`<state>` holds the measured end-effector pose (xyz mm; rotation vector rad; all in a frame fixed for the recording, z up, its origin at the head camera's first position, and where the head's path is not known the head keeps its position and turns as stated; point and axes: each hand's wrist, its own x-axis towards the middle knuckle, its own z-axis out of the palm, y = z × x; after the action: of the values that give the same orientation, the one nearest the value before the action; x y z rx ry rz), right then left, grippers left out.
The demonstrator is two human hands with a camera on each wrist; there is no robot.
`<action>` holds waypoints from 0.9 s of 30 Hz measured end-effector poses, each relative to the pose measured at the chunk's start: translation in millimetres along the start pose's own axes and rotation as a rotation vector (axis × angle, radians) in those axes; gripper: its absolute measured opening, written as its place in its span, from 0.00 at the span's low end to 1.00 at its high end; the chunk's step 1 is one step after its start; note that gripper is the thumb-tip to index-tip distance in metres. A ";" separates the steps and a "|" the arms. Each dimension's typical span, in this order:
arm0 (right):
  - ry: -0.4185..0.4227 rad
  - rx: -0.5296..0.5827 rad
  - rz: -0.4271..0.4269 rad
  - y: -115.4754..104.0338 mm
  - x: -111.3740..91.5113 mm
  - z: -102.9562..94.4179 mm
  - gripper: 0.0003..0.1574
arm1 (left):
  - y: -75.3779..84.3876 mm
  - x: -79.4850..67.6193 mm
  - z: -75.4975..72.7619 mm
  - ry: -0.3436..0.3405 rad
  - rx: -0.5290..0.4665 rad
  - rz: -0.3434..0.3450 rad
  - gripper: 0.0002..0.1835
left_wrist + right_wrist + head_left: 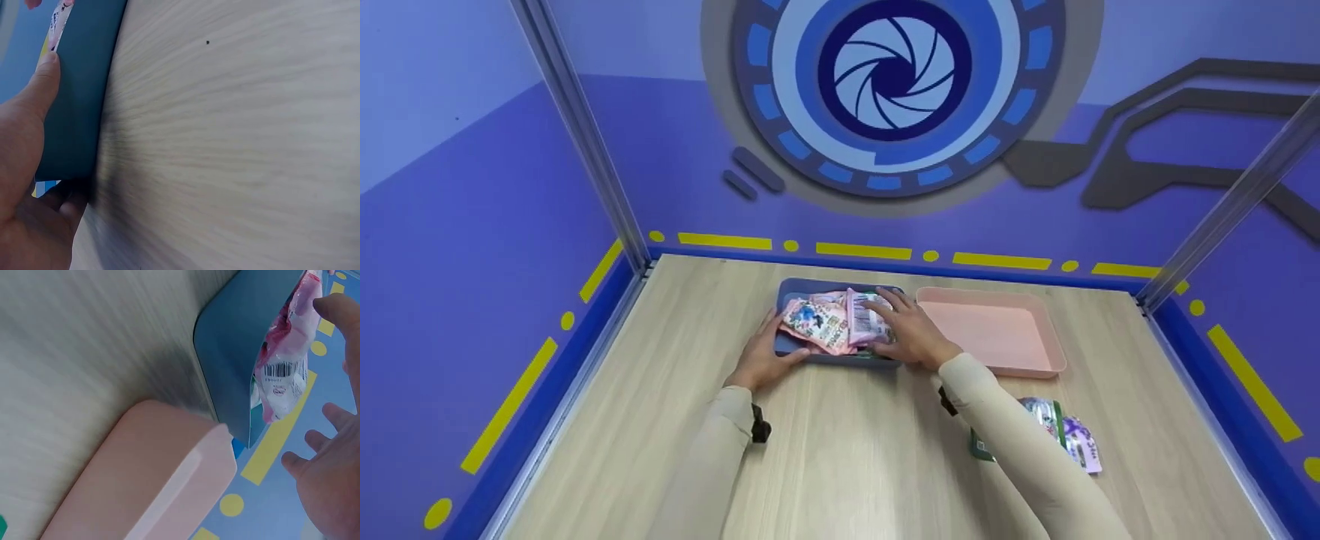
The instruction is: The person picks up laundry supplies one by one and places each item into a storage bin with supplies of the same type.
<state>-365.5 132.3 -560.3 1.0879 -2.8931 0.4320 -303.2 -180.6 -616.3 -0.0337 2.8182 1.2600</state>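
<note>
A dark blue tray (840, 361) lies near the back of the table with several packets in it. My left hand (761, 360) holds its front left corner, thumb along the front rim and fingers against the left side. A pink printed packet (817, 324) lies in the tray beside that hand. At the right end sits a pink packet with a clear label side (870, 319). Over this end spreads my right hand (916, 330); in the right wrist view its fingers (295, 464) stand apart from the packet with the barcode (281, 382).
A pink tray (997, 367) stands right of the blue one. Nearer me, partly behind my right forearm, lie a green-edged packet (1042, 412) and a purple packet (1081, 446). Printed walls (840, 217) close off the table's back and sides.
</note>
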 end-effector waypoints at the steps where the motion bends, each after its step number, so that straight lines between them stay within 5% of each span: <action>1: 0.010 0.002 -0.001 1.1 -2.2 -1.4 0.50 | -0.2 0.4 -0.1 0.001 -0.002 0.002 0.53; 7: 0.085 0.007 -0.016 7.3 -16.6 -7.2 0.47 | -0.8 2.6 0.6 0.011 -0.023 0.015 0.53; 19: 0.094 -0.022 0.028 18.5 -46.3 -16.5 0.51 | 2.7 -2.8 -0.9 0.009 -0.026 0.000 0.52; 27: 0.145 -0.018 0.041 32.4 -72.4 -16.4 0.53 | 13.2 -6.5 -1.9 0.034 0.046 0.083 0.51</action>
<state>-333.0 206.5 -561.0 0.9536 -2.7911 0.4651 -297.4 -173.2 -604.9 0.0659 2.9049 1.2207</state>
